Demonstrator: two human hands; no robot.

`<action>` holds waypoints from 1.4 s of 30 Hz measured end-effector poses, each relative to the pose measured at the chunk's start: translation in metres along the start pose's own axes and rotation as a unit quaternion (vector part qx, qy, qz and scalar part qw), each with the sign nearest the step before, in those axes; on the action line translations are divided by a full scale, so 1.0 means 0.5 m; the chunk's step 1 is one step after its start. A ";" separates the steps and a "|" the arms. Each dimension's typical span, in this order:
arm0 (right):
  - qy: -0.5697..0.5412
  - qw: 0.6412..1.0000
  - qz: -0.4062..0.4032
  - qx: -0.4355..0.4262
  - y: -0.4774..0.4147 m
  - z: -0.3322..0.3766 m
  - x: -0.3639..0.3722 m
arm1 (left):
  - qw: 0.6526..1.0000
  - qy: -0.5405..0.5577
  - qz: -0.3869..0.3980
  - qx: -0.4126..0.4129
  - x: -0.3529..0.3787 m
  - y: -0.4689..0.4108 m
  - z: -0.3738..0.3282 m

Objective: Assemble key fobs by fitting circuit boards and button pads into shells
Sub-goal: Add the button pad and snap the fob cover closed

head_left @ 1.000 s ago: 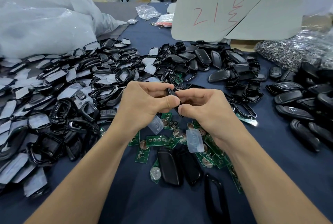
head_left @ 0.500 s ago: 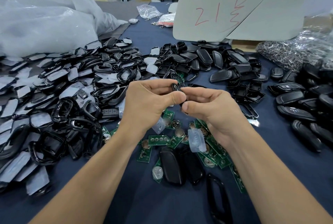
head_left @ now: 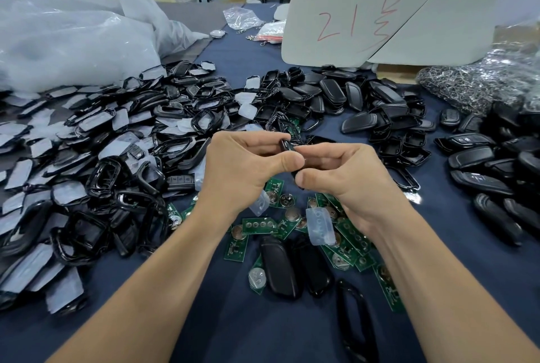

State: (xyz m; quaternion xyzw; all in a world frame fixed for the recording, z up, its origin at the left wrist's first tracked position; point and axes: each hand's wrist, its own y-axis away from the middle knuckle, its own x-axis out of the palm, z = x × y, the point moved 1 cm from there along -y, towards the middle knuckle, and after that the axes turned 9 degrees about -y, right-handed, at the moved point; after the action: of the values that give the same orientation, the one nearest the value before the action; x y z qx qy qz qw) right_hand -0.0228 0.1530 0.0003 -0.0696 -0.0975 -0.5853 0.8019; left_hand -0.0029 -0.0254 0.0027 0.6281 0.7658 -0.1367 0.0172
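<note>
1. Over the last second almost nothing had shifted. The left hand (head_left: 239,167) and right hand (head_left: 344,178) stayed together above the middle of the table (head_left: 233,319), both pinching one black key fob (head_left: 287,145) between thumbs and curled fingers.
2. The fob was held off the table, its dark edge showing between the two hands. Fingers hid most of it, so whether a board and pad were already inside could not be told.
3. That steady squeeze probably meant the halves were being pressed shut, a step near its end rather than just begun.
4. Just below the hands lay loose green circuit boards (head_left: 260,225) and a clear button pad (head_left: 320,225), with two black shells (head_left: 280,269) nearer still.
5. A big white plastic bag (head_left: 73,41) sat far left, its contents not visible. A small clear bag (head_left: 242,18) lay far centre, its contents too small to tell. A bag of rings (head_left: 482,82) far right held a mass of metal rings.
</note>
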 end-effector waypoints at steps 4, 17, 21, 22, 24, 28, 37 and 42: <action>0.065 0.997 -0.038 -0.031 0.004 0.004 0.001 | 1.000 0.022 0.011 -0.013 0.001 0.002 -0.005; 0.137 0.980 -0.113 -0.094 0.001 0.002 0.021 | 0.997 0.025 -0.049 -0.046 0.013 -0.004 -0.006; 0.052 0.995 -0.083 -0.028 -0.006 0.002 0.003 | 1.000 0.014 -0.025 -0.005 0.013 -0.002 -0.007; 0.052 0.995 -0.083 -0.033 -0.006 0.003 0.001 | 1.000 0.013 -0.020 -0.006 0.015 0.000 -0.007; 0.067 0.991 -0.100 -0.056 -0.004 0.005 -0.001 | 1.000 0.004 -0.012 -0.018 0.019 0.002 -0.009; 0.106 0.983 -0.123 -0.085 0.000 0.001 0.003 | 1.000 -0.015 0.000 -0.017 0.014 0.002 -0.010; 0.221 0.966 -0.090 -0.096 0.010 0.016 0.012 | 0.992 -0.106 -0.030 0.067 0.001 0.010 -0.011; 0.233 0.957 -0.108 -0.132 0.018 0.019 0.015 | 0.997 -0.066 -0.003 0.028 0.011 0.007 -0.012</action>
State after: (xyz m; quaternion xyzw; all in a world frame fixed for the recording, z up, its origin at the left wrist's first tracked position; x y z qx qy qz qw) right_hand -0.0128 0.1508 0.0113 -0.0250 0.1634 -0.6759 0.7182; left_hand 0.0000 -0.0181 0.0067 0.6158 0.7606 -0.1996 0.0496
